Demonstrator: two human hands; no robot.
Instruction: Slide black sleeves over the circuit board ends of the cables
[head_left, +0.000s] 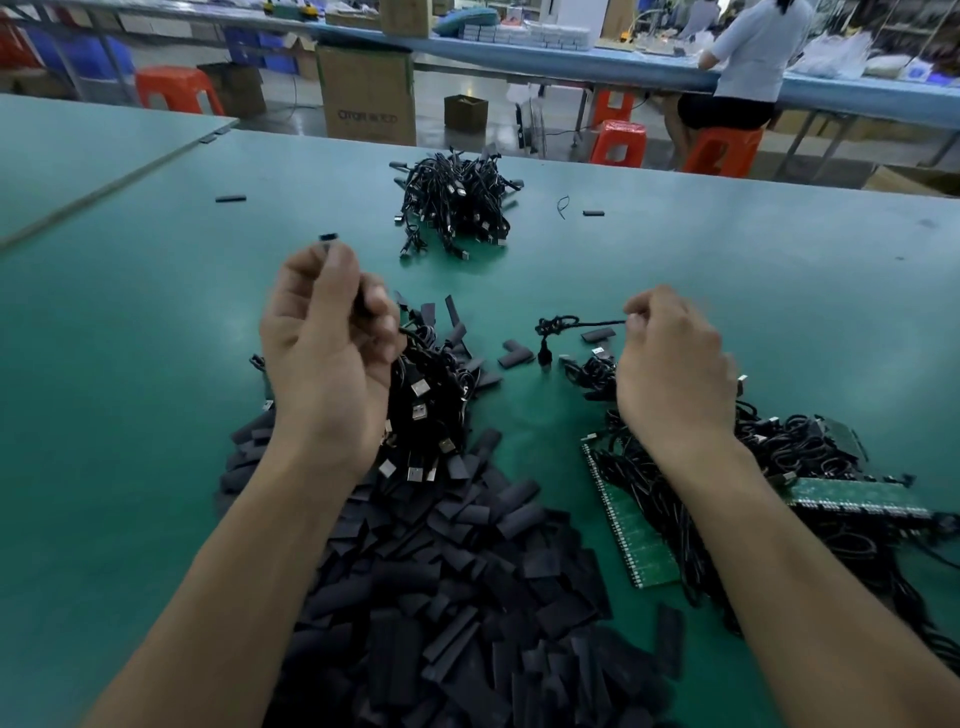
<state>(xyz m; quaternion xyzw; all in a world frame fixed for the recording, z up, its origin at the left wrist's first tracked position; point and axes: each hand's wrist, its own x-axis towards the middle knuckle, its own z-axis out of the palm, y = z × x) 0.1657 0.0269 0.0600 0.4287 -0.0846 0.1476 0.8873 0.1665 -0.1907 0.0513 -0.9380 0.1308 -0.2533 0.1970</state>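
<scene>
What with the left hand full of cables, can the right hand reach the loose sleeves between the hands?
Likely yes: the loose sleeves lie uncovered near the right hand, though it pinches a cable.

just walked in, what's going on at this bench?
A person works at a green table. The left hand grips a bunch of black USB cables over a heap of flat black sleeves. The right hand pinches one small coiled black cable by an end that looks sleeved. More cables with green circuit board strips lie at right; another black cable bundle sits farther back.
</scene>
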